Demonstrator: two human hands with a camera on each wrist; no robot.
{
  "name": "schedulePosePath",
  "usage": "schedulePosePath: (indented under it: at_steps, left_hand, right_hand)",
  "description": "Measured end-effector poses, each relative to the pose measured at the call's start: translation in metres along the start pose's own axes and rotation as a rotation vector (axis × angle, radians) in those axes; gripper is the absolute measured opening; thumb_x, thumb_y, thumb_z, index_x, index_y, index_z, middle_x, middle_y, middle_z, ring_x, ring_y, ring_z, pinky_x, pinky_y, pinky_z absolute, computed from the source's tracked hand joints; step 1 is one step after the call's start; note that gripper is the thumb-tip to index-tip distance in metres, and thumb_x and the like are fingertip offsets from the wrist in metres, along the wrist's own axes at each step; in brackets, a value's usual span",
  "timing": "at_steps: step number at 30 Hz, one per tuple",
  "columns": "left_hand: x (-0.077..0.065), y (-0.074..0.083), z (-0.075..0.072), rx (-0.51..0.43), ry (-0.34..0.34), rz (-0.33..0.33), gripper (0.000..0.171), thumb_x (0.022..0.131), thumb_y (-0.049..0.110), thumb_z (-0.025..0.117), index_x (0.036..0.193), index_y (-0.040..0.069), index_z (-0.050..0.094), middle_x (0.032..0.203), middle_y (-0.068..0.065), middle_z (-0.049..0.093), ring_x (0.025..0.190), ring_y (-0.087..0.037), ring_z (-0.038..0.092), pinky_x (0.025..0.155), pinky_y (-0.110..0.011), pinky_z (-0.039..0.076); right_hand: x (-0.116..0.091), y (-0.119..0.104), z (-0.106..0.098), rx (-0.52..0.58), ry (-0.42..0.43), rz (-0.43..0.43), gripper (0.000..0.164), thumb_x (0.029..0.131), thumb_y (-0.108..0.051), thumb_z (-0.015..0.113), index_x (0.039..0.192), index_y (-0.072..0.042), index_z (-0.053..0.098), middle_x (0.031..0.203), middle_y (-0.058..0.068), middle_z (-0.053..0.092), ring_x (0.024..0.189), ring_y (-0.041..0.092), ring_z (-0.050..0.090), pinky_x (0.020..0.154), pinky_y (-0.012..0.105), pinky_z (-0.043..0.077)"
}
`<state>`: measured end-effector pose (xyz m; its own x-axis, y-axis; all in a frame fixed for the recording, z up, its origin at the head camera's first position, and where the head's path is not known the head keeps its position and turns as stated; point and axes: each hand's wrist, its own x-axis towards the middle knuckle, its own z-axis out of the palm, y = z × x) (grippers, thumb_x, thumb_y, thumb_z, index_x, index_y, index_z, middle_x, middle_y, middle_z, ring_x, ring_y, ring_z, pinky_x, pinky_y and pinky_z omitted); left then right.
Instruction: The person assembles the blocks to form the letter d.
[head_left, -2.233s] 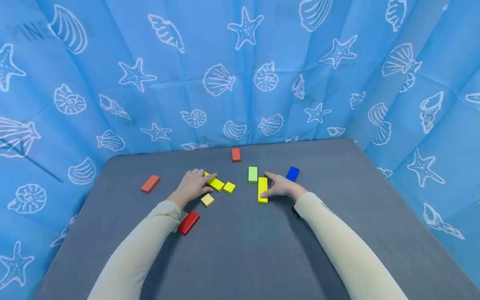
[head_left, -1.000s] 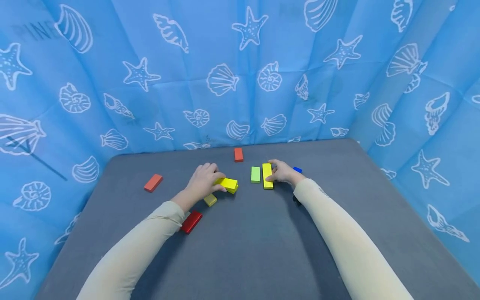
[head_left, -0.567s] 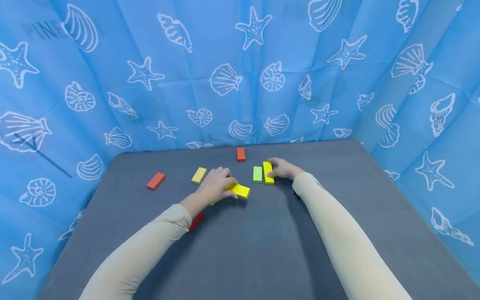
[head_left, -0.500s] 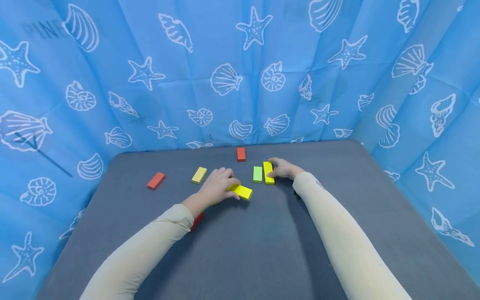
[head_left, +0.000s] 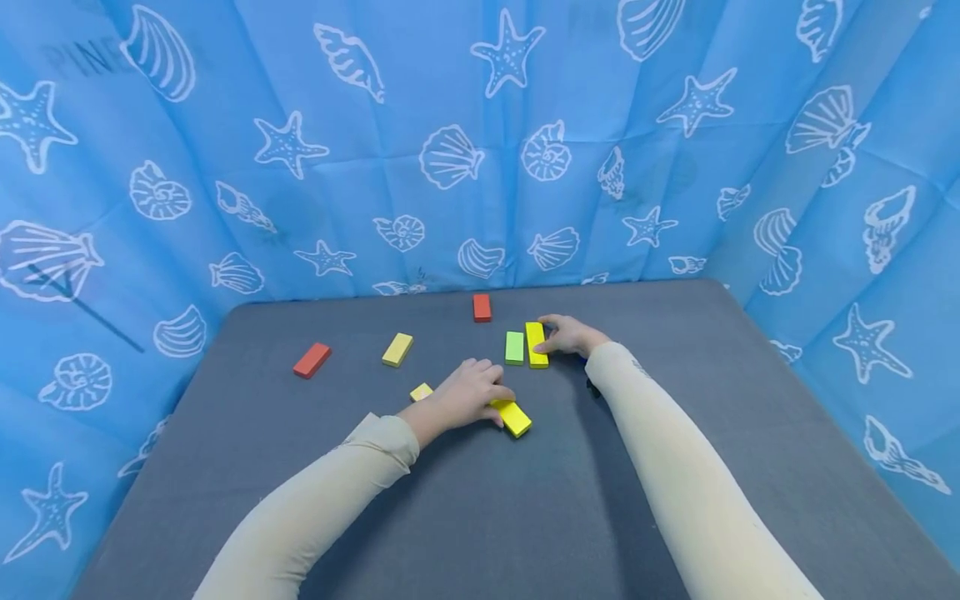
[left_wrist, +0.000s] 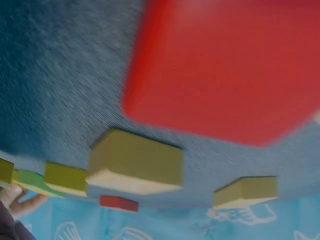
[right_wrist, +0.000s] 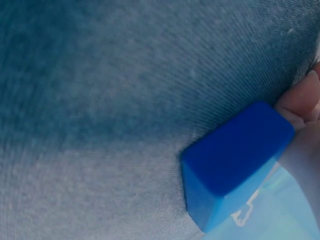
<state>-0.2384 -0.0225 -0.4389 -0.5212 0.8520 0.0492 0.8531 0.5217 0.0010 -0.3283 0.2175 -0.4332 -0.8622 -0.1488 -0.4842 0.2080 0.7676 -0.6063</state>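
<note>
In the head view my left hand (head_left: pixel 467 393) holds a yellow block (head_left: pixel 515 419) between thumb and fingers, near the middle of the table. The hand covers the block's rear part. Farther back, my right hand (head_left: pixel 572 337) has thumb and fingers on a longer yellow block (head_left: pixel 536 347), which stands beside a light green block (head_left: pixel 514 347). Under the right wrist lies a blue block (right_wrist: pixel 235 155), seen whole only in the right wrist view. A red block (left_wrist: pixel 225 70) looms close in the left wrist view; the left arm hides it in the head view.
A pale yellow block (head_left: pixel 422 391) lies just behind the left wrist, another pale yellow block (head_left: pixel 397 350) farther back. An orange-red block (head_left: pixel 312 361) is at the left, a second orange-red block (head_left: pixel 482 307) near the rear edge. A shell-print curtain (head_left: pixel 450 158) surrounds the grey table (head_left: pixel 525 517).
My left hand has carried its yellow block rightward and toward me. My right hand first slid its yellow block away from me to beside the green one, then stayed there.
</note>
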Motion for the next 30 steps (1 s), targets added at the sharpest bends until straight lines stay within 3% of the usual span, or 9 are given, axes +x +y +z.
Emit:
schedulePosePath:
  at_steps: [4, 7, 9, 12, 15, 18, 23, 27, 30]
  left_hand:
    - [0.001, 0.009, 0.005, 0.03, -0.069, -0.026, 0.044, 0.087, 0.042, 0.071, 0.128, 0.028, 0.065, 0.099, 0.003, 0.057, 0.089, -0.013, 0.049, 0.078, -0.026, 0.04]
    - [-0.001, 0.017, 0.007, 0.004, -0.125, -0.107, 0.049, 0.09, 0.037, 0.069, 0.137, 0.026, 0.058, 0.106, 0.001, 0.063, 0.093, -0.015, 0.055, 0.081, -0.027, 0.045]
    - [-0.003, 0.024, 0.006, -0.057, -0.17, -0.212, 0.052, 0.092, 0.037, 0.067, 0.141, 0.023, 0.054, 0.11, -0.002, 0.066, 0.095, -0.017, 0.059, 0.082, -0.03, 0.048]
    - [-0.003, 0.042, 0.003, -0.176, -0.219, -0.429, 0.065, 0.092, 0.048, 0.063, 0.146, 0.015, 0.046, 0.111, -0.005, 0.067, 0.094, -0.018, 0.062, 0.081, -0.034, 0.05]
    - [0.001, 0.064, 0.004, -0.245, -0.236, -0.627, 0.087, 0.086, 0.065, 0.059, 0.149, 0.009, 0.039, 0.092, -0.006, 0.067, 0.081, -0.018, 0.062, 0.072, -0.033, 0.05]
    - [0.005, 0.081, 0.008, -0.213, -0.233, -0.736, 0.1, 0.08, 0.074, 0.056, 0.15, 0.005, 0.036, 0.071, -0.004, 0.058, 0.067, -0.017, 0.059, 0.064, -0.031, 0.048]
    - [0.007, 0.086, 0.015, -0.124, -0.208, -0.764, 0.09, 0.085, 0.068, 0.056, 0.148, 0.005, 0.04, 0.062, -0.003, 0.054, 0.06, -0.016, 0.057, 0.059, -0.03, 0.046]
    - [0.008, 0.076, 0.016, -0.159, -0.226, -0.689, 0.081, 0.089, 0.062, 0.056, 0.149, 0.01, 0.039, 0.072, -0.005, 0.062, 0.069, -0.018, 0.063, 0.062, -0.032, 0.049]
    - [0.011, 0.067, 0.014, -0.223, -0.257, -0.611, 0.079, 0.09, 0.061, 0.056, 0.152, 0.016, 0.035, 0.091, -0.007, 0.068, 0.087, -0.02, 0.066, 0.07, -0.035, 0.051]
  right_hand:
    - [-0.002, 0.0, 0.003, -0.01, 0.01, -0.014, 0.072, 0.094, -0.024, 0.066, 0.153, -0.008, 0.027, 0.136, 0.023, 0.044, 0.115, 0.032, 0.047, 0.101, 0.046, 0.037]
    - [-0.003, 0.0, 0.004, -0.005, 0.015, -0.022, 0.073, 0.094, -0.024, 0.067, 0.153, -0.008, 0.027, 0.144, 0.024, 0.038, 0.124, 0.035, 0.042, 0.104, 0.048, 0.035]
    - [-0.003, -0.001, 0.005, 0.0, 0.015, -0.024, 0.073, 0.094, -0.024, 0.067, 0.153, -0.008, 0.027, 0.148, 0.024, 0.032, 0.13, 0.037, 0.037, 0.106, 0.05, 0.032]
    - [-0.002, -0.001, 0.005, -0.003, 0.022, -0.012, 0.073, 0.094, -0.025, 0.067, 0.153, -0.009, 0.027, 0.152, 0.023, 0.028, 0.135, 0.038, 0.032, 0.108, 0.051, 0.029]
    - [-0.001, 0.001, 0.005, 0.003, 0.027, -0.007, 0.073, 0.094, -0.024, 0.066, 0.153, -0.009, 0.027, 0.153, 0.023, 0.027, 0.136, 0.038, 0.031, 0.108, 0.052, 0.029]
    - [-0.001, 0.001, 0.005, 0.017, 0.024, -0.012, 0.073, 0.094, -0.023, 0.067, 0.153, -0.009, 0.028, 0.152, 0.023, 0.028, 0.134, 0.037, 0.033, 0.108, 0.051, 0.03]
    - [-0.001, 0.0, 0.007, 0.024, 0.015, -0.023, 0.073, 0.094, -0.024, 0.067, 0.153, -0.009, 0.027, 0.149, 0.024, 0.032, 0.132, 0.037, 0.037, 0.106, 0.048, 0.033]
    - [0.001, 0.0, 0.006, -0.009, 0.016, -0.015, 0.073, 0.094, -0.026, 0.067, 0.154, -0.011, 0.027, 0.154, 0.022, 0.027, 0.138, 0.037, 0.03, 0.109, 0.05, 0.029]
    - [0.002, 0.0, 0.004, -0.027, 0.012, -0.009, 0.073, 0.095, -0.026, 0.065, 0.155, -0.013, 0.027, 0.157, 0.019, 0.02, 0.142, 0.037, 0.022, 0.111, 0.052, 0.024]
